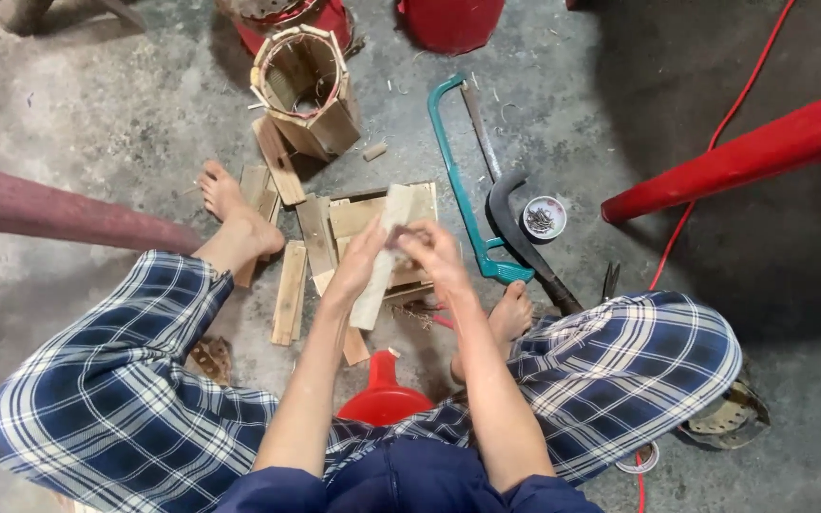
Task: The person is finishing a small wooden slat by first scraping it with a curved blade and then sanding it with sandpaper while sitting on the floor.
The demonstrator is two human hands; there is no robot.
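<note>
so from the head view, a person sits low over a concrete floor (97, 123) with a pale wooden slat (382, 256) held up between both hands. left hand (358, 261) has its fingers wrapped around the middle of the slat, grasping it from the side. right hand (434, 249) is pinched tight on something small and dark (399, 234) pressed against the slat's face, can't tell what it is, too blurry.

progress-wise i'd guess it's somewhere in the middle: an eight-sided wooden barrel thing (306, 90) sits finished-looking further out, while a pile of loose cut slats (311, 237) lies on the floor under the hands, so plenty seems left.

the slat itself looks light, rough-sawn, flat and narrow, tilted with its top end away from the person.

nearby: a teal hacksaw (458, 180), a curved dark blade (515, 228), a little dish of nails (544, 218), and a red funnel (384, 391) between the knees.
</note>
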